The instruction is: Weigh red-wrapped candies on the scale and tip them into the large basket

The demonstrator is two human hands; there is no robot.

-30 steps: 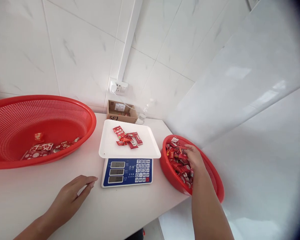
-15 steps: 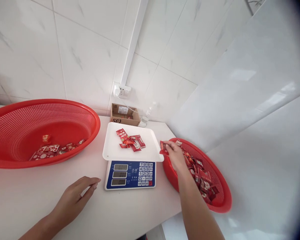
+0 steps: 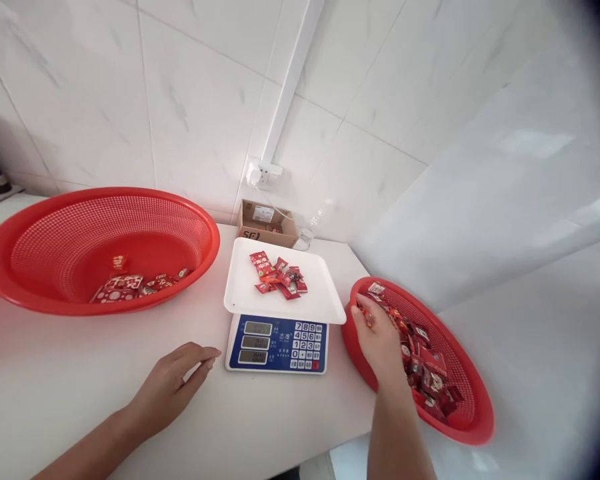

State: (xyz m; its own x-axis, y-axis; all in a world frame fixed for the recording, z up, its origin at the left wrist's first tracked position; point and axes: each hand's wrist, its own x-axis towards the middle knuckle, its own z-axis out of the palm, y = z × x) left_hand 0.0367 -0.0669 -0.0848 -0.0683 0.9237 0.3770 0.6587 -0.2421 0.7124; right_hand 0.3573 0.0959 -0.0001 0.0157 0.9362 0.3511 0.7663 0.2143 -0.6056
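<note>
My right hand (image 3: 381,337) is in the right red basket (image 3: 473,430), over the small red-wrapped snack packets (image 3: 430,363). Its thumb and forefinger are apart, and red wrappers show between them; no firm grip is visible. Several red packets (image 3: 283,280) lie in a loose pile on the white tray (image 3: 320,303) of a blue-faced digital scale (image 3: 280,343). Left of that scale, my left hand (image 3: 173,383) hovers by the table with nothing in it, its forefinger and thumb stretched out, tips close together.
At the left stands another red basket (image 3: 100,309) with a few packets at its bottom. Behind the scale are an open cardboard box (image 3: 267,233), a clear plastic bottle (image 3: 307,235) and a wall socket (image 3: 265,173). The white table (image 3: 190,443) ends just below the right basket.
My right hand has gone from the tray's edge into the right basket, leaving the packet it held on the tray's pile. The view has shifted; my left hand keeps its pose.
</note>
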